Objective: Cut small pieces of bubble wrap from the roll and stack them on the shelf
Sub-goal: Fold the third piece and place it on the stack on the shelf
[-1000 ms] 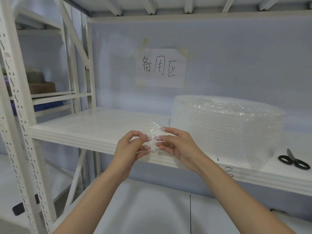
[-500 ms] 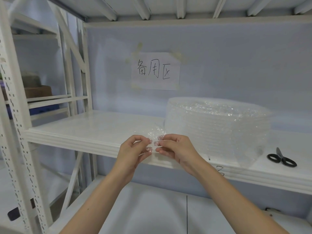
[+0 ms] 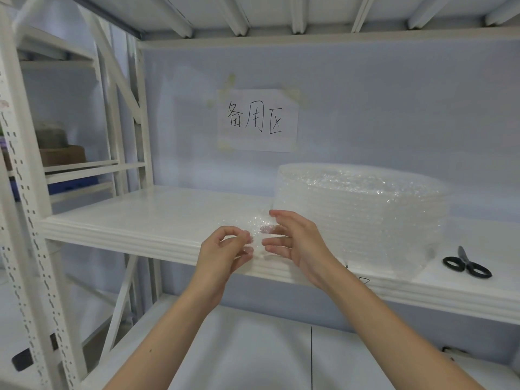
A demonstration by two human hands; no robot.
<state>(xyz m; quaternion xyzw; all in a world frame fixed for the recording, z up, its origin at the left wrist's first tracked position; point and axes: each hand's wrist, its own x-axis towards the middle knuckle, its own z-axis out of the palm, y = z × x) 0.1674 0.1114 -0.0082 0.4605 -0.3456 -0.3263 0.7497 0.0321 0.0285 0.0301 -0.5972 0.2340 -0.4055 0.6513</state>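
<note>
A small clear piece of bubble wrap [image 3: 254, 223] is at the front edge of the white shelf [image 3: 157, 218], between my two hands. My left hand [image 3: 225, 253] pinches its left edge with thumb and fingertips. My right hand [image 3: 298, 240] is just right of the piece with its fingers spread apart, one fingertip showing through the wrap. The big roll of bubble wrap [image 3: 363, 212] stands on the shelf right behind my right hand. Black scissors [image 3: 467, 267] lie on the shelf to the right of the roll.
A paper sign with handwriting [image 3: 259, 121] is taped to the back wall. White perforated uprights [image 3: 22, 192] stand at the left, with boxes on a neighbouring shelf behind them. A lower white shelf [image 3: 253, 347] lies under my arms.
My right hand's fingers have spread apart from their pinch on the piece. Both hands and the piece have dropped slightly toward the shelf's front edge.
</note>
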